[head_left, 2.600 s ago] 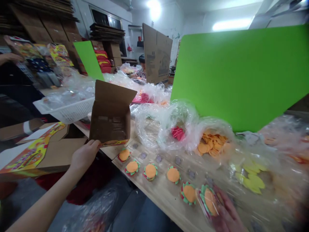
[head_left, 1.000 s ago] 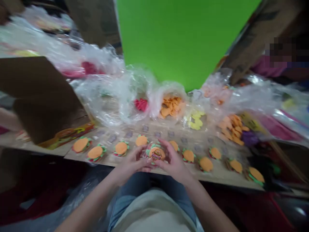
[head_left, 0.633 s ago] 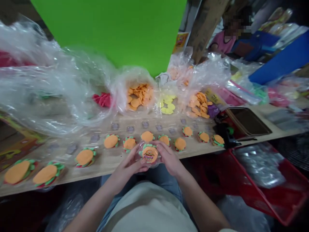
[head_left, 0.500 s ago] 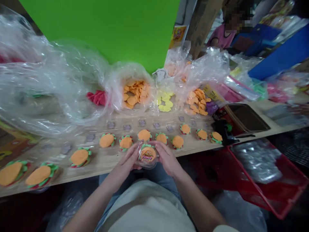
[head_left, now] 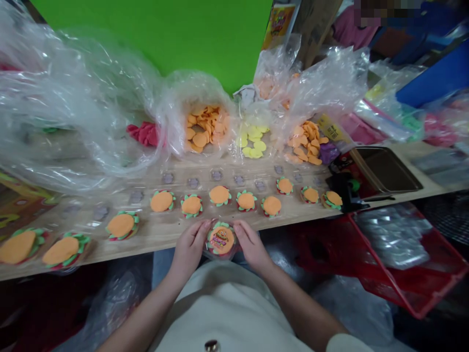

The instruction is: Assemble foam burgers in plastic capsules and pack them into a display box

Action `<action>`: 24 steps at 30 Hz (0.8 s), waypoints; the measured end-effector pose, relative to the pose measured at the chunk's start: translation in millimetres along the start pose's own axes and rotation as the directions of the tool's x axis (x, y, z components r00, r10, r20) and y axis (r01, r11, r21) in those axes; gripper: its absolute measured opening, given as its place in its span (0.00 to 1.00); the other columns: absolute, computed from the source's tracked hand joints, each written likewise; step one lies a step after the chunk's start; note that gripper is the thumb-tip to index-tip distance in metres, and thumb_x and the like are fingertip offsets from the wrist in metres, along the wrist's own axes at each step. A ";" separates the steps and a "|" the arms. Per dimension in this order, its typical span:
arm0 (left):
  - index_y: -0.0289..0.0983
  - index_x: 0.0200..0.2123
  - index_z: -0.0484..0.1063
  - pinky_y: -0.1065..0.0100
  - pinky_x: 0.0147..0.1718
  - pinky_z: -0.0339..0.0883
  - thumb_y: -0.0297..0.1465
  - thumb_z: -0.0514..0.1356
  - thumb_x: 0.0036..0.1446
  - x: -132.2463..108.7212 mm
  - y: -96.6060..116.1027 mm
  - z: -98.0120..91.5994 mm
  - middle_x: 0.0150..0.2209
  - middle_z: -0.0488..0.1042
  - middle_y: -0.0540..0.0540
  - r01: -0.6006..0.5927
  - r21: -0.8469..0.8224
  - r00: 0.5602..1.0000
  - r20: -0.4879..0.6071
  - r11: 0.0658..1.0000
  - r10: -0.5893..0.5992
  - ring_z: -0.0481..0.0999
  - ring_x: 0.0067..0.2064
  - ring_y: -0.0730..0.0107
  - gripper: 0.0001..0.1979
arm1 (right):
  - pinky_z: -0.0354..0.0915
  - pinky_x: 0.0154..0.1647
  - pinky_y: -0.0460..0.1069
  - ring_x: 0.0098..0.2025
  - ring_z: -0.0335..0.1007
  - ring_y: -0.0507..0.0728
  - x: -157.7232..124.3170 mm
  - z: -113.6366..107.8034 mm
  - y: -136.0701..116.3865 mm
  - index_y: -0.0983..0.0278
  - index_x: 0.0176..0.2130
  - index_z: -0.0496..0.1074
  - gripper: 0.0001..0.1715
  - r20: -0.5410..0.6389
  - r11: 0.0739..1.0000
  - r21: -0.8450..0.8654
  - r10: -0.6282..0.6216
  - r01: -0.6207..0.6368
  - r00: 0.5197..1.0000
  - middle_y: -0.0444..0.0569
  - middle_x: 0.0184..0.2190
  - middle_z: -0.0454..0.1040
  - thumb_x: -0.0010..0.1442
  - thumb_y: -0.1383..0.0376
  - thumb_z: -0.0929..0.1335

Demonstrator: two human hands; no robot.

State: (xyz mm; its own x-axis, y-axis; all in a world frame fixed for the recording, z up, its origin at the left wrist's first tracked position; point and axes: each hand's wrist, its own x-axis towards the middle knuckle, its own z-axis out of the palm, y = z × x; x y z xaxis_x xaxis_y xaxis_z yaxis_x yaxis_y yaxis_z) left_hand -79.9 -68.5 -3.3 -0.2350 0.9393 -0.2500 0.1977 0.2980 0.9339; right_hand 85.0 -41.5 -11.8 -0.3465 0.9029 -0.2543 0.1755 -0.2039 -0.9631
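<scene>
My left hand (head_left: 189,246) and my right hand (head_left: 250,243) both grip one small clear round case holding a felt burger (head_left: 221,240), orange with a green frill and a printed label on top. I hold it just off the near edge of the wooden board (head_left: 164,239), above my lap. On the board lies a row of several more felt burgers (head_left: 191,205) in clear cases. Behind them sit open plastic bags of orange felt discs (head_left: 204,128), yellow felt pieces (head_left: 253,145) and red felt pieces (head_left: 143,133).
A big green panel (head_left: 176,34) stands behind the bags. Crumpled clear plastic (head_left: 62,107) fills the left. A brown tray (head_left: 384,171) sits at the right, with a red basket of clear plastic pieces (head_left: 399,244) below it. Another person (head_left: 351,29) sits at the top right.
My left hand let go of the cardboard box and joined the right on the burger case. Over the last second both hands drew the case back toward my body.
</scene>
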 end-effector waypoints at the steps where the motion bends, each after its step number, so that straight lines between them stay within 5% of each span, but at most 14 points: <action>1: 0.36 0.40 0.74 0.64 0.48 0.61 0.42 0.52 0.56 -1.4 -1.6 -1.3 0.42 0.75 0.44 -0.001 0.018 1.000 0.029 1.000 0.000 0.70 0.46 0.62 0.18 | 0.61 0.34 0.46 0.35 0.63 0.52 0.7 -2.9 -1.2 0.63 0.37 0.67 0.18 0.030 0.999 -0.041 -0.017 0.018 0.999 0.45 0.31 0.68 0.62 0.53 0.57; 5: 0.37 0.36 0.74 0.66 0.42 0.63 0.40 0.52 0.56 -6.8 -5.4 -3.4 0.37 0.76 0.46 -0.018 0.083 0.985 0.173 0.996 0.004 0.71 0.41 0.63 0.16 | 0.57 0.29 0.43 0.30 0.58 0.50 10.2 -10.6 -11.6 0.63 0.28 0.63 0.17 0.132 0.952 -0.286 -0.076 0.112 0.988 0.42 0.26 0.62 0.57 0.53 0.63; 10: 0.36 0.28 0.72 0.69 0.33 0.62 0.40 0.52 0.55 -18.3 -11.7 -6.2 0.27 0.72 0.48 0.018 0.095 0.955 0.295 0.995 -0.045 0.69 0.31 0.68 0.15 | 0.48 0.19 0.42 0.20 0.51 0.46 6.3 -2.1 -8.0 0.63 0.23 0.58 0.21 0.419 0.964 -0.267 0.108 0.009 0.902 0.37 0.17 0.53 0.58 0.51 0.61; 13: 0.35 0.28 0.71 0.70 0.31 0.61 0.43 0.52 0.55 -29.6 -14.1 -17.2 0.26 0.71 0.48 0.142 0.009 0.925 0.356 0.990 -0.136 0.67 0.30 0.69 0.17 | 0.48 0.18 0.42 0.19 0.52 0.46 -5.1 2.6 3.4 0.63 0.23 0.59 0.20 0.418 0.968 -0.252 0.125 -0.017 0.900 0.37 0.17 0.56 0.57 0.53 0.61; 17: 0.35 0.33 0.73 0.71 0.30 0.62 0.42 0.60 0.49 -41.8 -13.1 -30.6 0.30 0.73 0.47 0.399 -0.094 0.815 0.493 0.912 -0.306 0.68 0.30 0.71 0.16 | 0.49 0.21 0.42 0.21 0.51 0.46 -10.9 2.7 12.6 0.64 0.21 0.58 0.19 0.330 0.946 -0.310 0.015 0.093 0.944 0.38 0.17 0.57 0.57 0.55 0.62; 20: 0.34 0.30 0.73 0.72 0.29 0.61 0.41 0.61 0.47 -43.8 -13.8 -29.0 0.27 0.72 0.48 0.442 -0.134 0.831 0.435 0.887 -0.348 0.67 0.27 0.73 0.15 | 0.49 0.22 0.42 0.22 0.52 0.47 -8.4 2.6 11.5 0.64 0.20 0.59 0.20 0.307 0.925 -0.357 -0.016 0.131 0.952 0.38 0.17 0.57 0.57 0.55 0.62; 24: 0.34 0.25 0.69 0.73 0.25 0.59 0.41 0.61 0.47 -38.7 -11.2 -25.3 0.22 0.67 0.51 0.414 -0.150 0.861 0.384 0.898 -0.333 0.63 0.24 0.75 0.15 | 0.48 0.17 0.42 0.17 0.54 0.46 -5.1 3.1 1.5 0.64 0.21 0.60 0.21 0.316 0.938 -0.347 0.102 0.015 0.943 0.37 0.14 0.58 0.58 0.53 0.61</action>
State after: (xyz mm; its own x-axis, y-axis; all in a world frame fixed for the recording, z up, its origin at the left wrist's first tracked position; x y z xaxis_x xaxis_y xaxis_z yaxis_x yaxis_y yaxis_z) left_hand -97.1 -112.5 2.4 0.0971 0.7748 -0.6247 -0.0623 0.6312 0.7731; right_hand 84.3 -47.6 -12.3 -0.6002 0.7115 -0.3654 0.4788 -0.0464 -0.8767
